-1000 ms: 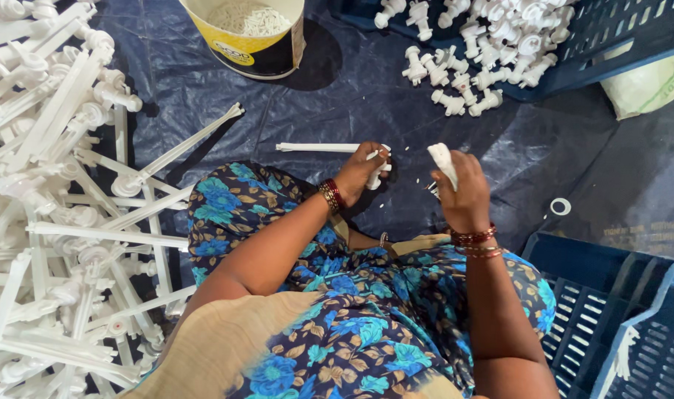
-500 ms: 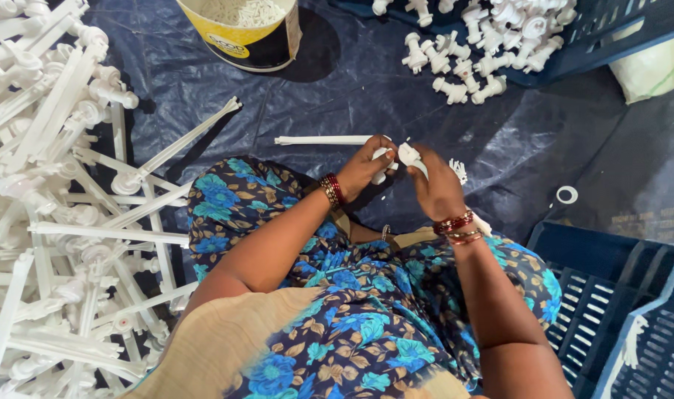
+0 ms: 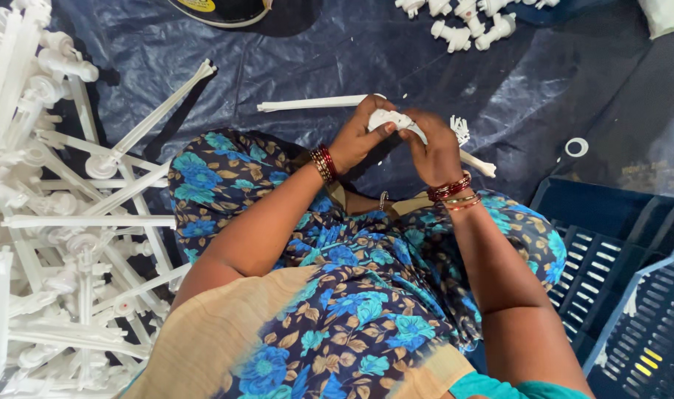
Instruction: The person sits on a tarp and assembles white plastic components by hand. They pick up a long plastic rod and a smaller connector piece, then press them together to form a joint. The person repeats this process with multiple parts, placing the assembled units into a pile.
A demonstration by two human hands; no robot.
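Both hands closed in since a second ago. Head view: left hand [image 3: 359,137] and right hand [image 3: 433,148] pinch a white plastic fitting [image 3: 392,118] between them, above the lap, over the blue tarp [image 3: 315,52]. Long axis roughly left-right; a stem pokes out lower right. Risk: twisting too hard could snap it or fling it toward the sprue pile [image 3: 49,222].

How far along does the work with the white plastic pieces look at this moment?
Done, apparently: loose small white fittings lie at the top of the blue tarp. In hand: the left hand and right hand have a grip together on one white plastic piece. Left: a large pile of white sprue frames lies beside the person, so much seems to remain.
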